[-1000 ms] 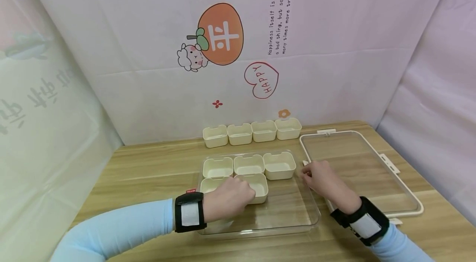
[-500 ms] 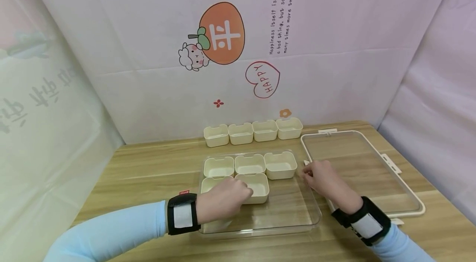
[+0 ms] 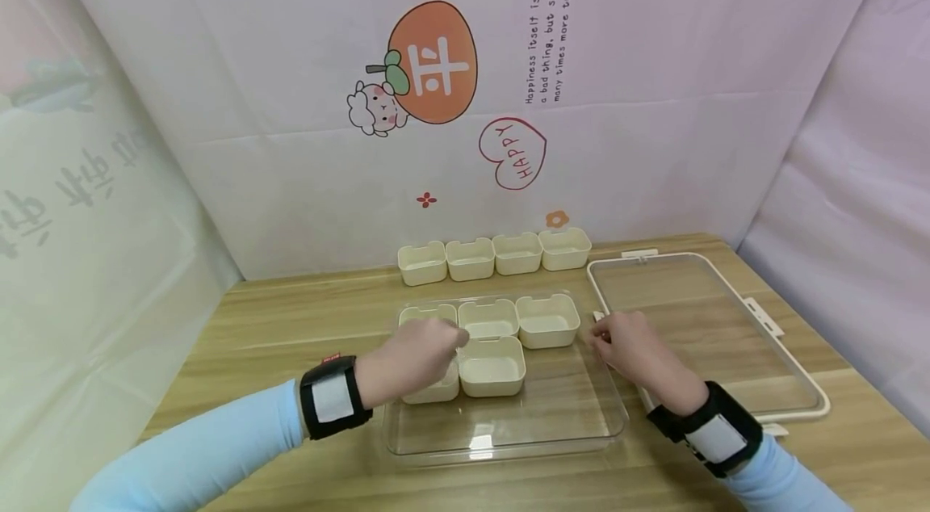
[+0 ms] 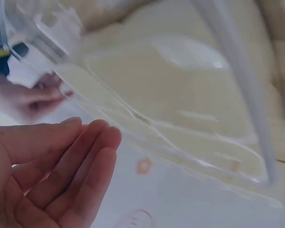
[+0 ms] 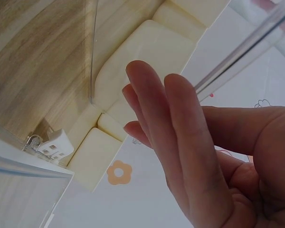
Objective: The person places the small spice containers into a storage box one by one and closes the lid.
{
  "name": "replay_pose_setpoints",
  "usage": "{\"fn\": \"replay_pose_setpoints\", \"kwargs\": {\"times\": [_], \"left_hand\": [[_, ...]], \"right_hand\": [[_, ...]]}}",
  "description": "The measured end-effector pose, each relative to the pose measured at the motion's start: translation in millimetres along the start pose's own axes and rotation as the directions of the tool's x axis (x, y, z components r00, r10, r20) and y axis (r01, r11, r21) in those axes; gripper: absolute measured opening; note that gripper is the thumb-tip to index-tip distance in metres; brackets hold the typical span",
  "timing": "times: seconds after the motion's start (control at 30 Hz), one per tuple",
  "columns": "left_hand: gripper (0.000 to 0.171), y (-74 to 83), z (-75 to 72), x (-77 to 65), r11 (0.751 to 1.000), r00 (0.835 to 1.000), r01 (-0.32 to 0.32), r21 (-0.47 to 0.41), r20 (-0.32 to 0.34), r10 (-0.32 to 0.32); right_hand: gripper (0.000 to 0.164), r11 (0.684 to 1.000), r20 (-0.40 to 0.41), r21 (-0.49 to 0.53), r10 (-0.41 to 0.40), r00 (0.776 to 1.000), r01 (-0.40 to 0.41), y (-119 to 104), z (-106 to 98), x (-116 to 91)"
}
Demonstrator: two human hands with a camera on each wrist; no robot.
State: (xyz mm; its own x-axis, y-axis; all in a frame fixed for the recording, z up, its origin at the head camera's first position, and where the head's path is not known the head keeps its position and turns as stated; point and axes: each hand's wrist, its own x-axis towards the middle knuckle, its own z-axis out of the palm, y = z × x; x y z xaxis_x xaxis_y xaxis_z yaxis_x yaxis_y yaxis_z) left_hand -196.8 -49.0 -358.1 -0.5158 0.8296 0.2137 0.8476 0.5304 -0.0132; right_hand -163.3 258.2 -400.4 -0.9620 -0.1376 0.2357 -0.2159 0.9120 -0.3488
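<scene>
Over the left side of a clear plastic box [image 3: 541,444], my left hand [image 3: 410,360] is raised with thumb and fingertips close together. The left wrist view shows nothing held in the left hand [image 4: 66,166]. Cream-coloured small bins stand in the box: a back row including a right-hand bin [image 3: 547,321], and a front row with a middle bin [image 3: 492,367]. The hand partly hides the front-left bin [image 3: 436,392]. At the box's right rim my right hand [image 3: 639,354] pinches the clear edge between thumb and fingers; the right wrist view shows the right hand [image 5: 194,142] there.
A row of several cream bins [image 3: 470,260] stands along the back edge of the wooden table [image 3: 291,342]. To the right lies a clear lid [image 3: 726,334] with a white frame and latches. A printed curtain [image 3: 305,197] hangs behind.
My left hand has come off the front-middle bin, moving left and slightly up, so that bin is uncovered. My right hand has stayed at the box's right edge.
</scene>
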Motion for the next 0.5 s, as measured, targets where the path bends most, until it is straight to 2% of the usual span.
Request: {"fn": "replay_pose_setpoints", "kwargs": {"times": [0.13, 0.3, 0.5], "left_hand": [[0.016, -19.4, 0.4, 2.9, 1.000, 0.996, 0.017, -0.021, -0.082, -0.018], [0.015, -43.1, 4.8, 5.8, 0.999, 0.984, 0.035, -0.037, -0.171, -0.041], [0.014, -68.5, 13.2, 6.6, 0.998, 0.965, 0.053, 0.031, -0.260, -0.043]], "right_hand": [[0.010, 1.000, 0.000, -0.002, 0.004, 1.000, -0.004, -0.2, -0.9, 0.0], [0.010, 1.000, 0.004, -0.001, 0.010, 1.000, -0.010, -1.0, -1.5, -0.6], [0.010, 1.000, 0.021, 0.009, 0.029, 0.999, -0.029, -2.2, -2.2, -1.0]]}}
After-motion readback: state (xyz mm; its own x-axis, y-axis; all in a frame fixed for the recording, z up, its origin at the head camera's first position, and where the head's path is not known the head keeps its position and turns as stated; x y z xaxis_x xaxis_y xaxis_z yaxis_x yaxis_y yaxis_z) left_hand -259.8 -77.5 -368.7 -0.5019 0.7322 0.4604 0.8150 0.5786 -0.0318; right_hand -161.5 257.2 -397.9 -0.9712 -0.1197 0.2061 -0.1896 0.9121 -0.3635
